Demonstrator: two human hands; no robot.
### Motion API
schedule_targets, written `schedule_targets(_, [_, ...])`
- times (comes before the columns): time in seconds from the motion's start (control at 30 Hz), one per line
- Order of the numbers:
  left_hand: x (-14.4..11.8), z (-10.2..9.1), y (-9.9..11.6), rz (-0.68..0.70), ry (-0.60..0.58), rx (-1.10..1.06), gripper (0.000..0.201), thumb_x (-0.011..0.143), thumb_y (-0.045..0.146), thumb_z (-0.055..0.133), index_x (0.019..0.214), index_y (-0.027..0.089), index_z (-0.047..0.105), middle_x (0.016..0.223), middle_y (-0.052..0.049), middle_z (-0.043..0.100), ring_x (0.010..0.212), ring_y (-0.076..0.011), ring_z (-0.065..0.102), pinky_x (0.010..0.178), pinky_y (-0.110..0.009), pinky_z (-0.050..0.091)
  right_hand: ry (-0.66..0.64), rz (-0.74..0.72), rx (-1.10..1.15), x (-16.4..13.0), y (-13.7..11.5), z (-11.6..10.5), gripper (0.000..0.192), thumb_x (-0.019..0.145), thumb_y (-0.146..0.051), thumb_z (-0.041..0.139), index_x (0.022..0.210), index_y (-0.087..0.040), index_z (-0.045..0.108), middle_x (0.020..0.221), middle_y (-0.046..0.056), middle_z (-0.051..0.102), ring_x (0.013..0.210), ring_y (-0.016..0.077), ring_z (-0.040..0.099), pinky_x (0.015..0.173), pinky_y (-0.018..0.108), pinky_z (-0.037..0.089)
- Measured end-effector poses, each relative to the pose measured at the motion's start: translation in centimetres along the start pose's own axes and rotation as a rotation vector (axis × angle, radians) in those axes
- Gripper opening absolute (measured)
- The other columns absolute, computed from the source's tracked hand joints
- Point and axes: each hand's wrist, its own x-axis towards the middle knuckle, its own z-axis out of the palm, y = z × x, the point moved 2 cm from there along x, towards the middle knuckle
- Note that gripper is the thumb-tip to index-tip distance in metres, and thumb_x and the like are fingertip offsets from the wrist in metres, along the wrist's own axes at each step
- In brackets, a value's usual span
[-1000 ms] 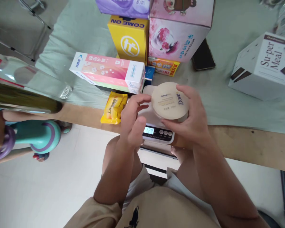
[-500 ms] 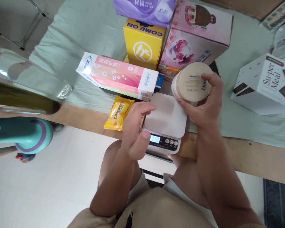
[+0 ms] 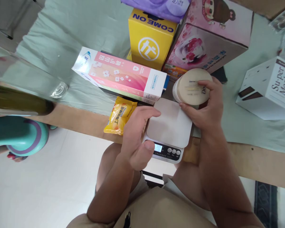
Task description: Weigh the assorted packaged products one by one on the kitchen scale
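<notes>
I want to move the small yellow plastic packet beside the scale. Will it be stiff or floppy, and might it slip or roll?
The small yellow plastic packet looks puffy and creased, so it is probably soft, floppy and light. Its glossy wrapper may be a little slippery. It lies flat on the wooden table edge, so rolling seems unlikely.

Bright, even daylight, soft shadows, wide-angle bending at the edges

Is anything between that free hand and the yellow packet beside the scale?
Nothing visible. The left hand rests against the scale, and the yellow packet lies just beside it with bare wood between. The right hand holds the Dove jar.
</notes>
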Motion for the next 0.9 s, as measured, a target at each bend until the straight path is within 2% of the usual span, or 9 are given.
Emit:
schedule_targets(0.13, [-0.2, 0.1, -0.1, 0.008, 0.002, -0.008, 0.060, 0.102, 0.071, 0.049, 0.132, 0.025, 0.072, 0.122, -0.013, 0.071, 0.113, -0.0319, 0.068, 0.097, -0.049, 0.056, -0.060, 0.065, 0.032, -0.2, 1.0, 0.4, 0.073, 0.065, -0.049, 0.098, 0.130, -0.032, 0.070, 0.140, 0.010, 0.065, 0.149, 0.0392, 0.053, 0.134, 0.071, 0.036])
schedule_targets(0.23, [-0.3, 0.2, -0.2, 0.013, -0.009, -0.004, 0.058, 0.102, 0.070, 0.050, 0.133, 0.026, 0.072, 0.123, -0.012, 0.071, 0.114, -0.0321, 0.068, 0.098, -0.049, 0.056, -0.083, 0.118, 0.108, -0.4, 1.8, 0.8, 0.079, 0.067, -0.052, 0.097, 0.137, -0.031, 0.067, 0.145, 0.012, 0.064, 0.148, 0.0390, 0.056, 0.134, 0.069, 0.038])
schedule_targets(0.33, [-0.4, 0.2, -0.3, 0.012, -0.024, -0.016, 0.057, 0.103, 0.068, 0.050, 0.133, 0.025, 0.072, 0.124, -0.012, 0.071, 0.115, -0.0314, 0.067, 0.099, -0.048, 0.055, -0.126, 0.162, 0.197, -0.9, 2.4, 0.9, 0.090, 0.072, -0.055, 0.094, 0.150, -0.031, 0.056, 0.158, 0.012, 0.057, 0.150, 0.0366, 0.056, 0.131, 0.065, 0.044])
schedule_targets(0.4, [-0.3, 0.1, -0.3, 0.008, -0.024, -0.026, 0.060, 0.103, 0.070, 0.049, 0.132, 0.023, 0.073, 0.123, -0.012, 0.071, 0.114, -0.0307, 0.068, 0.098, -0.047, 0.054, -0.116, 0.200, 0.208, -1.5, 2.5, 0.6, 0.088, 0.077, -0.058, 0.089, 0.154, -0.035, 0.052, 0.160, 0.011, 0.054, 0.146, 0.0333, 0.059, 0.121, 0.060, 0.056])
schedule_targets(0.47, [-0.3, 0.2, -0.4, 0.013, -0.023, -0.027, 0.060, 0.104, 0.071, 0.049, 0.131, 0.023, 0.073, 0.122, -0.012, 0.071, 0.113, -0.0299, 0.068, 0.097, -0.046, 0.054, -0.070, 0.230, 0.191, -2.0, 2.4, 0.2, 0.076, 0.086, -0.062, 0.081, 0.152, -0.037, 0.053, 0.147, 0.009, 0.060, 0.126, 0.0284, 0.068, 0.103, 0.052, 0.065])
schedule_targets(0.53, [-0.3, 0.3, -0.4, 0.013, -0.025, -0.015, 0.060, 0.104, 0.071, 0.049, 0.130, 0.023, 0.073, 0.121, -0.011, 0.071, 0.113, -0.0294, 0.068, 0.097, -0.045, 0.055, -0.028, 0.231, 0.181, -2.4, 2.1, -0.1, 0.064, 0.094, -0.067, 0.070, 0.149, -0.038, 0.055, 0.125, 0.007, 0.066, 0.101, 0.0234, 0.071, 0.087, 0.046, 0.067])
schedule_targets(0.6, [-0.2, 0.3, -0.3, 0.011, -0.025, 0.003, 0.059, 0.105, 0.070, 0.049, 0.130, 0.022, 0.072, 0.120, -0.011, 0.070, 0.112, -0.0291, 0.068, 0.096, -0.045, 0.055, -0.021, 0.217, 0.210, -2.5, 1.8, -0.1, 0.059, 0.098, -0.070, 0.062, 0.148, -0.039, 0.056, 0.110, 0.005, 0.065, 0.088, 0.0216, 0.070, 0.080, 0.044, 0.067])
schedule_targets(0.9, [-0.1, 0.4, -0.3, 0.010, -0.022, 0.046, 0.058, 0.106, 0.069, 0.047, 0.129, 0.023, 0.072, 0.119, -0.012, 0.070, 0.108, -0.0285, 0.068, 0.092, -0.044, 0.053, -0.027, 0.290, 0.403, -2.6, 1.6, 0.1, 0.055, 0.099, -0.074, 0.061, 0.142, -0.040, 0.059, 0.106, 0.004, 0.073, 0.096, 0.0259, 0.079, 0.091, 0.048, 0.067])
